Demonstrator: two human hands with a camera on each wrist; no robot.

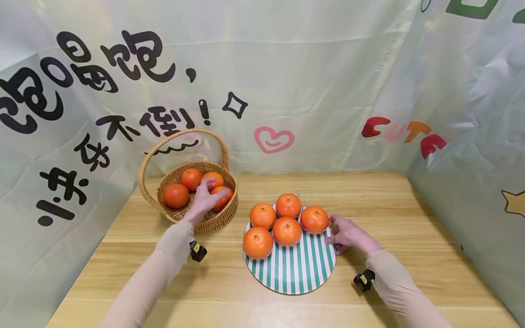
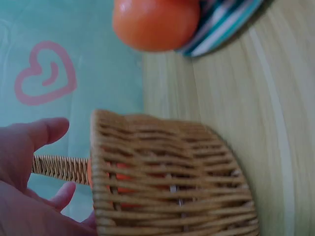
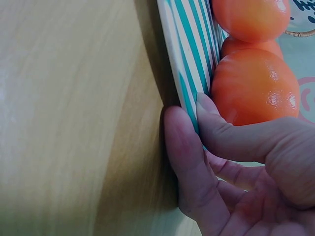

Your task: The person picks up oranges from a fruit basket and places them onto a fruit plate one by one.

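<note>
Over the wicker basket (image 1: pixel 215 223) reaches my left hand (image 1: pixel 202 200), thumb and fingers spread above the orange-red round fruits (image 1: pixel 222 198) at its right side. Part of that hand (image 2: pixel 29 182) shows beside the basket rim in the left wrist view; whether it touches a fruit is hidden. With thumb and fingers, my right hand (image 1: pixel 348 234) pinches the right rim of a round green-and-white striped plate (image 1: pixel 293 273). In the right wrist view the thumb lies on top and a finger beneath the edge. Several glossy orange fruits (image 1: pixel 287 231) sit on the plate's back and left part.
The basket's tall hoop handle (image 1: pixel 223 152) arches over its opening. Both stand on a wooden table (image 1: pixel 229 282). A pale printed cloth (image 1: pixel 320 91) hangs behind and along the sides.
</note>
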